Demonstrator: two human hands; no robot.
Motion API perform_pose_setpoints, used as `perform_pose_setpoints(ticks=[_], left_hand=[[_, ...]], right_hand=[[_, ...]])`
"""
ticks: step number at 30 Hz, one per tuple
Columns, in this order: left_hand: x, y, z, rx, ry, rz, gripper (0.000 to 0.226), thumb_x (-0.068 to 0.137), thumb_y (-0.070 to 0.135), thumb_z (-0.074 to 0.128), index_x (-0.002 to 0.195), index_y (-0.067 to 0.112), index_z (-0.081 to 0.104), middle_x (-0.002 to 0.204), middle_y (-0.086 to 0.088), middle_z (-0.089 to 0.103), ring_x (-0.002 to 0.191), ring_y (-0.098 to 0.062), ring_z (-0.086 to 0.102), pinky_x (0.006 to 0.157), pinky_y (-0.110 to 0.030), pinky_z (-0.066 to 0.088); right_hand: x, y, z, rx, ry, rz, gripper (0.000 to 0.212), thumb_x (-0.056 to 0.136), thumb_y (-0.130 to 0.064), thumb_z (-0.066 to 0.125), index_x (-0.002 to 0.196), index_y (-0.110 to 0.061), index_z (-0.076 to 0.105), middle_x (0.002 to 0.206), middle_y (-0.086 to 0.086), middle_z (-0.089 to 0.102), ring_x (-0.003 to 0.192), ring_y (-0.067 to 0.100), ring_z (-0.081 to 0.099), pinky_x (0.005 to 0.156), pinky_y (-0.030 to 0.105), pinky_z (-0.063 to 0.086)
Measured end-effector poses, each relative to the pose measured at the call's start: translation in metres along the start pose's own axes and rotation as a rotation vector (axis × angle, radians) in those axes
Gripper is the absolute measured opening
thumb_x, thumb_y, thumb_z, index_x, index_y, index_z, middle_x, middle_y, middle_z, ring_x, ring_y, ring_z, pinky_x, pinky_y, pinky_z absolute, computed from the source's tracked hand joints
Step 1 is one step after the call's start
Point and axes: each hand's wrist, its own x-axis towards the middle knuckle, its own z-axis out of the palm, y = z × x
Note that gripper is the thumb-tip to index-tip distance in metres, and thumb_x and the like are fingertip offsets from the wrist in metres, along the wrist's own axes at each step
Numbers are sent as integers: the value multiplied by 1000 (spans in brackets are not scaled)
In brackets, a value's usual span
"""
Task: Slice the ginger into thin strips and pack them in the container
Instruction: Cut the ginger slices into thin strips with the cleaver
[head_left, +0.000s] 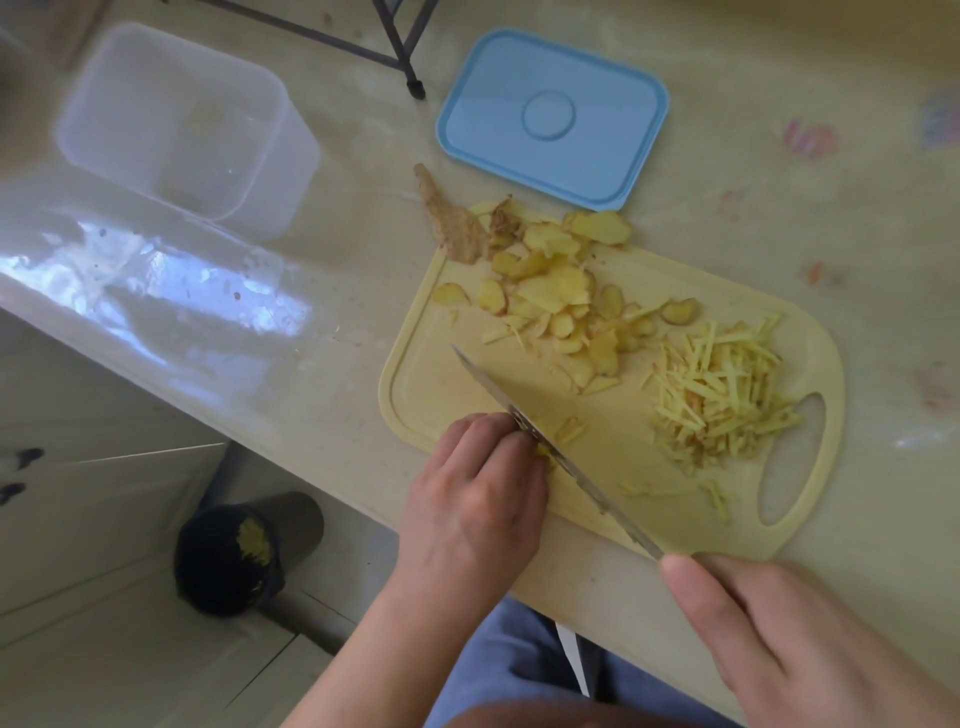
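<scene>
Your left hand (480, 483) rests on the yellow cutting board (613, 457) with its fingers curled down, and they pinch a small piece of ginger (543, 449) against the board, just beside the blade. Your right hand (810, 639) grips the handle of the knife (550, 447) (the handle itself is hidden inside the hand), with the thumb lying along the top near the blade. The blade runs diagonally over the board and touches the piece under your left fingers. Farther on the board lies a heap of ginger slices (556, 296), and near the handle hole of the board a pile of thin strips (722, 395). A piece of peel (452, 218) lies at the far corner of the board. The clear container (182, 130) stands open on the table (337, 364), well apart from the board, and its blue lid (553, 117) lies beside the slices. Below the table stands a dark bin (228, 558).
</scene>
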Motion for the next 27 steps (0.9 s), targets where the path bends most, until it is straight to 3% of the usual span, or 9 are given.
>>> perform_pose_setpoints(ticks=[3,7,13,19,22,27], left_hand=[[2,1,-1,5,-13,-10,10,89,10,68,95,5,75,99,-6,71,92,-23,67,84,-26,52],[2,2,-2,2,-1,-21,9,90,10,68,91,5,75,98,-5,72,90,-23,69,79,-28,54],[1,2,-1,16,22,-45,10,87,9,68,86,8,77,92,-4,71,80,-21,67,65,-28,51],[0,1,-1,-2,15,-1,16,93,8,62,89,7,78,96,-6,70,85,-21,66,72,-23,50],[-3,-2,1,-5,-7,4,16,93,4,61,94,4,77,96,-9,69,90,-26,68,78,-30,54],[-2,0,-2,-3,-34,12,18,94,6,59,93,3,76,99,-8,71,99,-28,69,86,-33,55]], right_hand=[[6,0,4,5,-13,11,83,72,-83,11,58,-11,50,70,-2,61,57,11,53,60,26,39],[18,2,9,33,-66,-26,77,80,-78,14,58,-9,41,59,8,54,49,14,48,55,32,39],[2,-2,1,18,-4,-16,77,77,-83,14,61,-14,45,49,-3,53,44,8,49,48,21,34],[14,6,11,-3,-14,-45,78,79,-83,9,56,-15,40,56,1,53,49,10,48,54,27,36],[17,5,12,20,-33,-51,76,82,-79,13,57,-12,40,60,7,54,48,13,48,52,31,36],[3,0,3,34,5,-30,73,77,-80,16,67,-14,44,51,0,52,46,9,46,49,23,34]])
